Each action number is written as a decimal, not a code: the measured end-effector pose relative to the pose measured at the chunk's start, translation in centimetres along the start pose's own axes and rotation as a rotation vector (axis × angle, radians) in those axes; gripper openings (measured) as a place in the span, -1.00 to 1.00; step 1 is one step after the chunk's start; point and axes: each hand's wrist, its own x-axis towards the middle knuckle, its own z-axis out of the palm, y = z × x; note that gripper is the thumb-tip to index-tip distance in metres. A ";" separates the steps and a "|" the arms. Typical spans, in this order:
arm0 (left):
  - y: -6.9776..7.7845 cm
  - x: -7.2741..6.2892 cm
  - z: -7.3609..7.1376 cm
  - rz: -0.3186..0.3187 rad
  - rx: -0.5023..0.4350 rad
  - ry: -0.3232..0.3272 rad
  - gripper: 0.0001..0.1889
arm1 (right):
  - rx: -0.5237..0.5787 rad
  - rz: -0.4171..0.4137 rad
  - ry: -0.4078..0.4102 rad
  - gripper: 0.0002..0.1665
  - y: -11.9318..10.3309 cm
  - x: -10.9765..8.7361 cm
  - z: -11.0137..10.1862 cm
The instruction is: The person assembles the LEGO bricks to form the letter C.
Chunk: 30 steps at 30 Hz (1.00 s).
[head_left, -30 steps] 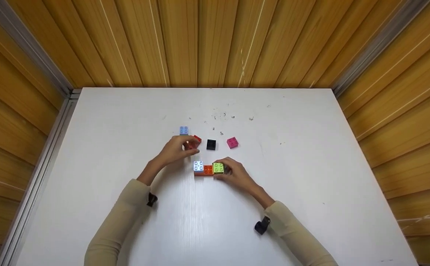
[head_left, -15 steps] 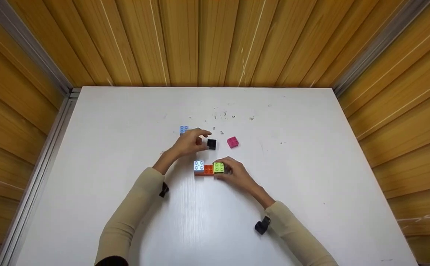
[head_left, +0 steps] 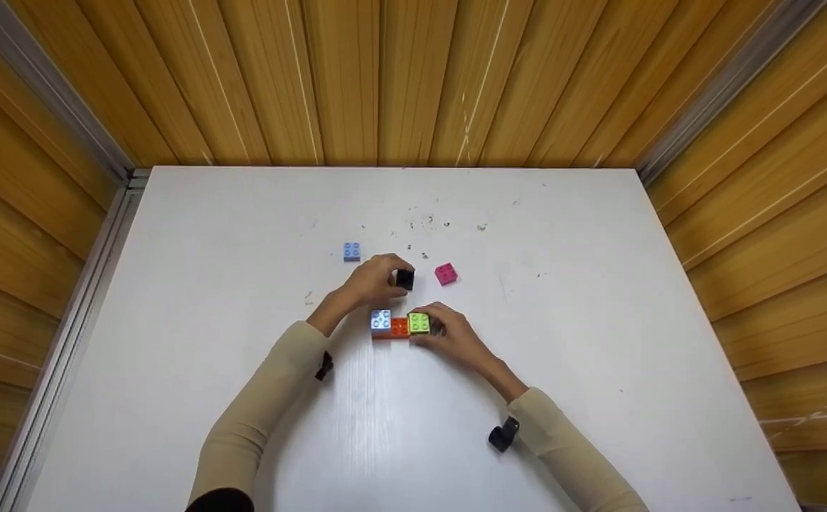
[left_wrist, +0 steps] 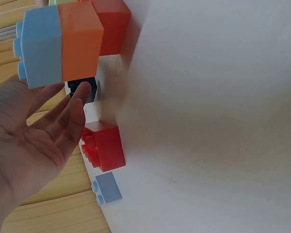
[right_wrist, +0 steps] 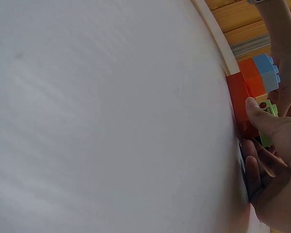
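My left hand (head_left: 374, 279) has its thumb and fingers around the sides of a black toy building brick (head_left: 405, 279) on the white table. My right hand (head_left: 452, 333) grips the right end of a small brick build, by the lime green brick (head_left: 419, 323). In the right wrist view, the thumb presses the side of the build's long red base brick (right_wrist: 238, 104). On the base's other end, an orange brick (left_wrist: 81, 41) carries a light blue brick (left_wrist: 41, 46). A loose red brick (left_wrist: 110, 147) shows under the left hand in the left wrist view; the head view hides it.
A pink brick (head_left: 446, 274) lies to the right of the black one. Another light blue brick (head_left: 352, 252) lies behind the left hand. The white table (head_left: 555, 284) has small dark marks toward the back, and wood-look panels (head_left: 413, 78) enclose it.
My left hand has left the red brick and moved right to the black brick, its fingers now around it. The right hand stays on the build.
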 end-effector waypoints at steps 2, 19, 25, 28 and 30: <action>0.1 0.0 0.1 -0.003 0.015 -0.005 -0.53 | 0.002 -0.004 0.003 -0.46 0.0 -0.1 0.0; 0.0 -1.2 -0.1 0.071 0.029 0.044 -0.49 | -0.018 0.001 0.022 -0.46 0.3 0.0 0.0; -0.7 -2.8 -0.9 0.111 -0.089 0.133 -0.48 | -0.024 -0.001 0.023 -0.47 0.4 0.1 0.0; -1.4 -4.0 -1.1 0.118 -0.211 0.183 -0.50 | -0.027 0.000 0.018 -0.48 0.4 0.0 0.0; -1.8 -4.8 -1.1 0.129 -0.296 0.207 -0.52 | -0.029 -0.002 0.022 -0.49 0.3 -0.1 0.0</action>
